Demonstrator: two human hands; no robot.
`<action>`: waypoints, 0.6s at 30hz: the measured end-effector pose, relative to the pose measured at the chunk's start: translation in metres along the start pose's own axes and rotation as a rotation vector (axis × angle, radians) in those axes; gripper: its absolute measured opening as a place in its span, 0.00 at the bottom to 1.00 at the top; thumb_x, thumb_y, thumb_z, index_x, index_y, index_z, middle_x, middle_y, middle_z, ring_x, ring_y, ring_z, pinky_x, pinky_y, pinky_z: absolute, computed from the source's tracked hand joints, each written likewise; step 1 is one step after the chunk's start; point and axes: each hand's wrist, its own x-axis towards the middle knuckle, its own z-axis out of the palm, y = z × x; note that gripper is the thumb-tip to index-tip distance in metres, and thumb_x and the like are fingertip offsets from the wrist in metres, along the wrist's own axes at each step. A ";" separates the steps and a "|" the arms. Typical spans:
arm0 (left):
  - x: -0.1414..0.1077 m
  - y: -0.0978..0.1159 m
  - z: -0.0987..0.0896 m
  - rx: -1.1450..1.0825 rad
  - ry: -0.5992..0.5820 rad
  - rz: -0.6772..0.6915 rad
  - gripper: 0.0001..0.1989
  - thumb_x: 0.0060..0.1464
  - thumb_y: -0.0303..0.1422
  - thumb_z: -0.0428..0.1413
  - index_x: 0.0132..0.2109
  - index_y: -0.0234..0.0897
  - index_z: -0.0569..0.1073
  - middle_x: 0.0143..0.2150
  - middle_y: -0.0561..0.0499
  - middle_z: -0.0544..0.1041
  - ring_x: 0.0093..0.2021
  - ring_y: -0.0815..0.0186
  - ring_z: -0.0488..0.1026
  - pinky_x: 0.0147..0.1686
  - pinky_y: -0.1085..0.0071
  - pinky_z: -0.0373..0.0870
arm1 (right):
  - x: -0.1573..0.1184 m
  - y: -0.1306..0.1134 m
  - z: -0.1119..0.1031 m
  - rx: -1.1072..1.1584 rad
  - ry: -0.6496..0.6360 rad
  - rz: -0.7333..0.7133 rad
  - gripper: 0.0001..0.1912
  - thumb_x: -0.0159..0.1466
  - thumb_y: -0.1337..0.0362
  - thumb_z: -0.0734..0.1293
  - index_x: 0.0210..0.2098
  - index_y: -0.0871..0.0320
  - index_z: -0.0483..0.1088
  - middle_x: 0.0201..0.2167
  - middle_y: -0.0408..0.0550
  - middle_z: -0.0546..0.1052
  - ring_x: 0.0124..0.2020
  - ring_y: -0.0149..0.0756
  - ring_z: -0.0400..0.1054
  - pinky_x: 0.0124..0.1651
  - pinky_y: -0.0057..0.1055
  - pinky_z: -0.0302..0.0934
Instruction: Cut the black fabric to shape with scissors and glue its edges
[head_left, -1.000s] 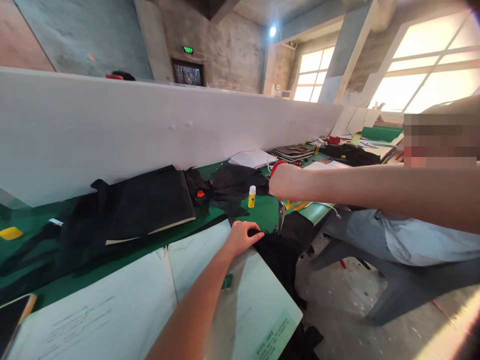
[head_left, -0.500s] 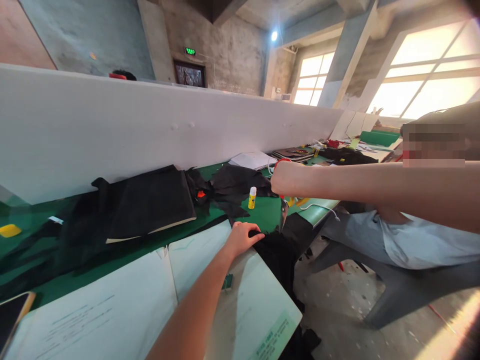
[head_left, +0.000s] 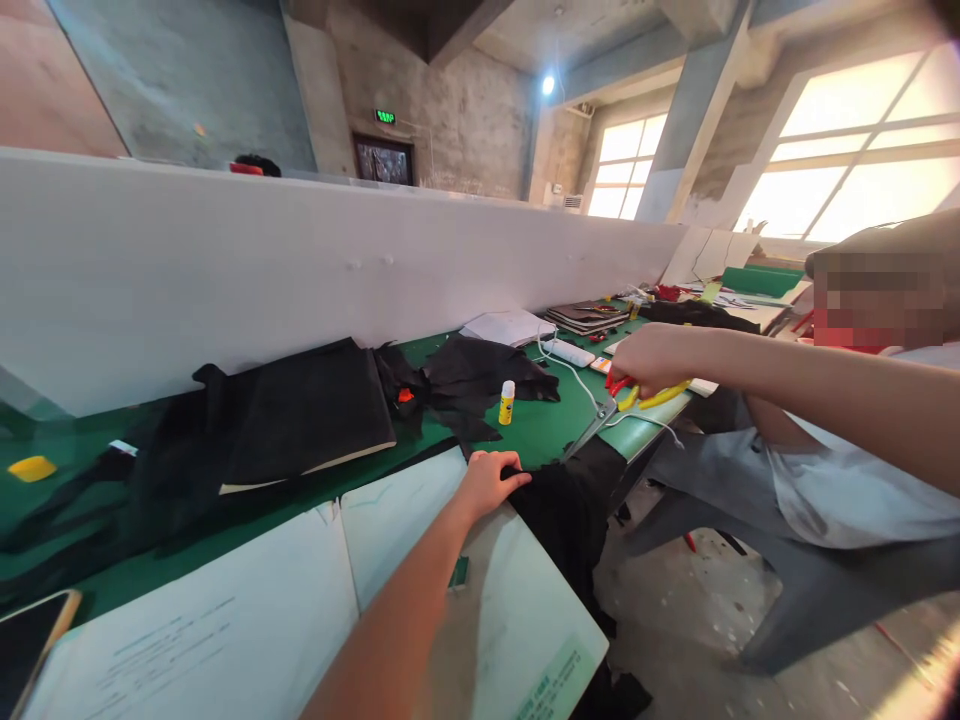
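The bare left hand point(head_left: 491, 485) curls over the edge of the open pale-paged book point(head_left: 202, 630), black fabric showing in the narrow gap between forefinger and thumb; whether it pinches or only presses, I cannot tell. The bare right hand point(head_left: 649, 360) is closed around the yellow-and-red-handled metal scissors point(head_left: 606, 410), its fingers partly hidden behind the knuckles. The blades slant down toward the bunched matte black cloth point(head_left: 566, 510), their tips lost against it, so contact is unclear. That cloth lies along the book's right edge and drops over the table side, its lower folds partly hidden by the book. The dark-screened phone point(head_left: 26, 640) is cut off at lower left. Bare green tabletop point(head_left: 544, 430) opens between the small yellow-and-white glue stick point(head_left: 507, 403) and the scissors; beyond the table edge is grey floor point(head_left: 697, 600). The pale green label point(head_left: 551, 685), the book's blue lines and the lit green sign point(head_left: 385, 117) are all unreadable.
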 end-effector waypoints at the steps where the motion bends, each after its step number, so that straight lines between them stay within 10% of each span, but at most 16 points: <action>1: 0.000 0.000 0.000 0.005 0.002 -0.002 0.13 0.50 0.44 0.53 0.29 0.39 0.71 0.25 0.55 0.72 0.30 0.66 0.66 0.42 0.67 0.59 | -0.004 0.006 0.002 -0.003 -0.044 -0.021 0.10 0.45 0.63 0.72 0.27 0.61 0.74 0.23 0.47 0.76 0.22 0.28 0.60 0.28 0.29 0.44; 10: 0.001 -0.003 -0.002 -0.023 0.009 -0.043 0.14 0.50 0.45 0.53 0.29 0.39 0.72 0.24 0.55 0.71 0.30 0.66 0.65 0.38 0.69 0.61 | -0.066 0.069 0.045 0.215 0.103 0.240 0.12 0.46 0.66 0.68 0.31 0.57 0.75 0.30 0.50 0.76 0.25 0.30 0.59 0.29 0.31 0.38; 18: 0.000 0.000 -0.001 -0.024 0.019 -0.018 0.15 0.50 0.45 0.54 0.29 0.38 0.72 0.24 0.55 0.72 0.29 0.67 0.66 0.35 0.71 0.60 | -0.103 -0.002 0.071 0.226 0.310 0.151 0.11 0.49 0.56 0.69 0.31 0.52 0.70 0.29 0.48 0.76 0.32 0.39 0.68 0.33 0.33 0.51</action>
